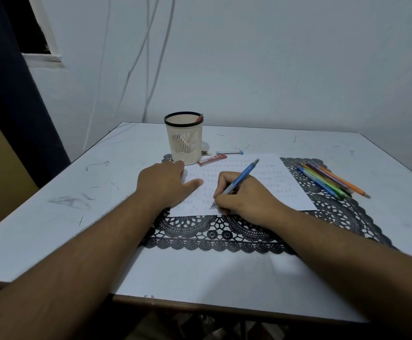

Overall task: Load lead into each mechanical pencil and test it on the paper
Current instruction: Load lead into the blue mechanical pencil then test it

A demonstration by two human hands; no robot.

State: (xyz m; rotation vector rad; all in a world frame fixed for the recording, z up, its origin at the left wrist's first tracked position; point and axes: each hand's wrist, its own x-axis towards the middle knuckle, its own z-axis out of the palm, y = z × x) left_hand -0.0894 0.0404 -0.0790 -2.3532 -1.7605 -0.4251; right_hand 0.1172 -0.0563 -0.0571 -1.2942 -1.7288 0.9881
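Note:
My right hand (pixel 243 197) grips a blue mechanical pencil (pixel 243 175) in a writing hold, its tip down on the white paper (pixel 268 177) near the sheet's front edge. The paper carries rows of small pencil marks. My left hand (pixel 165 182) lies flat on the paper's left part with fingers spread, holding nothing. A red lead case (pixel 212 160) lies just behind the paper, and a clear lead tube with blue ends (pixel 229 152) lies behind that. Several coloured mechanical pencils (pixel 330 179) lie side by side on the mat to the right.
A cream mesh pen cup (pixel 184 141) with a black rim stands behind my left hand and holds a few pens. A black lace mat (pixel 224 234) lies under the paper on the white table (pixel 52 217). The wall is close behind.

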